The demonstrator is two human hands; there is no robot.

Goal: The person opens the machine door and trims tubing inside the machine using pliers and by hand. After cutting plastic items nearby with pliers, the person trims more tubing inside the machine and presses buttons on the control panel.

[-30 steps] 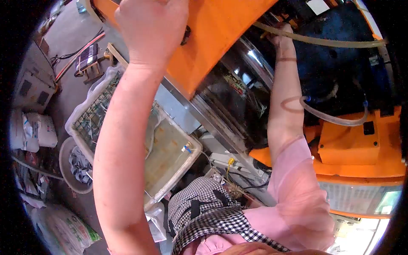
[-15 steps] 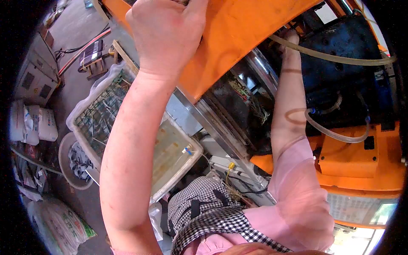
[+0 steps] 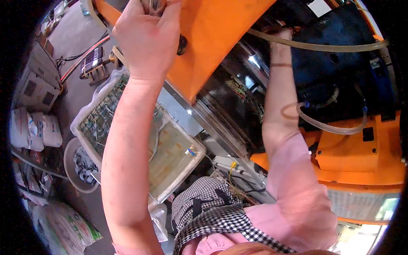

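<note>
My left hand [image 3: 146, 49] is at the top, closed around a dark handle [image 3: 154, 6] on the orange machine door [image 3: 208, 38]. A round black knob [image 3: 182, 45] shows on the door beside my wrist. My right hand [image 3: 281, 35] reaches deep into the machine opening, near the dark blue machine block [image 3: 331, 68]. Its fingers are lost in shadow, so their grip is unclear. A yellowish hose [image 3: 314, 46] passes in front of this hand, and a clear looped hose [image 3: 335, 127] hangs right of the forearm.
Below the left forearm is a large white tub [image 3: 199, 151] with shallow water and green netting. A round basin [image 3: 70, 170] of grey parts stands on the floor. White sacks [image 3: 42, 131] and an electrical cabinet [image 3: 40, 85] are at left. A metal rail [image 3: 212, 131] edges the machine.
The orange door has shifted left with my left hand on it, showing more of the machine's opening. The black knob has come into view. My right hand remains inside the machine.
</note>
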